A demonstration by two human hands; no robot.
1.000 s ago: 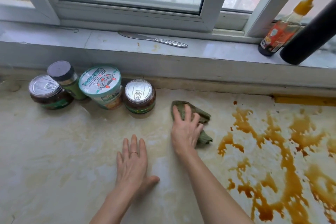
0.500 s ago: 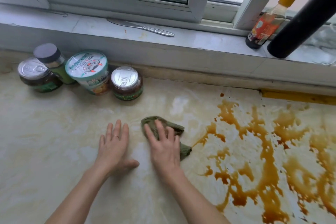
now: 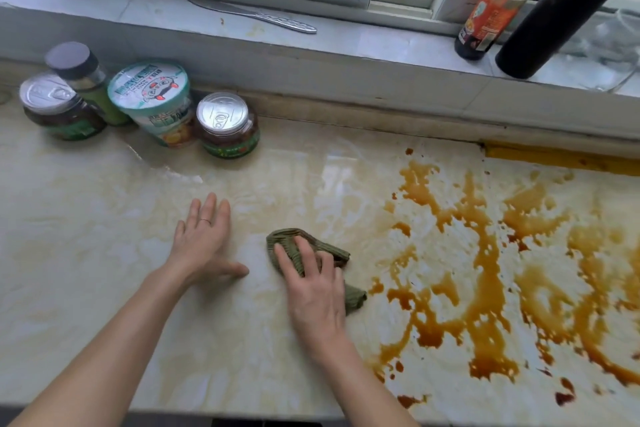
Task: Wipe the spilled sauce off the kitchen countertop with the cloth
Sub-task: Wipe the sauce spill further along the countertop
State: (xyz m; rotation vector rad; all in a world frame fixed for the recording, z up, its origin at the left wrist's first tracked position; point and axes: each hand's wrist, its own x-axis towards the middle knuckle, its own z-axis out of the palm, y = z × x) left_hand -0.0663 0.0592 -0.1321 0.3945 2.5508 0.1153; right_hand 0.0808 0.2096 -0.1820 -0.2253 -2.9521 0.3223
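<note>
A crumpled green cloth [image 3: 290, 243] lies on the pale marble countertop [image 3: 104, 218], just left of the spill. My right hand [image 3: 317, 291] presses flat on the cloth with straight fingers and covers most of it. Brown spilled sauce [image 3: 485, 270] spreads in streaks and blotches over the right half of the countertop, starting right beside the cloth. My left hand [image 3: 202, 246] rests flat on the bare stone to the left of the cloth, fingers spread, holding nothing.
Two lidded jars [image 3: 227, 125] [image 3: 57, 107], a spice bottle [image 3: 85, 80] and a paper cup [image 3: 157, 104] stand at the back left. On the windowsill lie a knife [image 3: 256, 15], a sauce bottle [image 3: 491, 10] and a black tube [image 3: 561, 7]. The counter's front edge [image 3: 242, 409] is near me.
My right hand has slid the cloth toward me, away from the jars and along the spill's left edge. The left hand has stayed flat on the counter.
</note>
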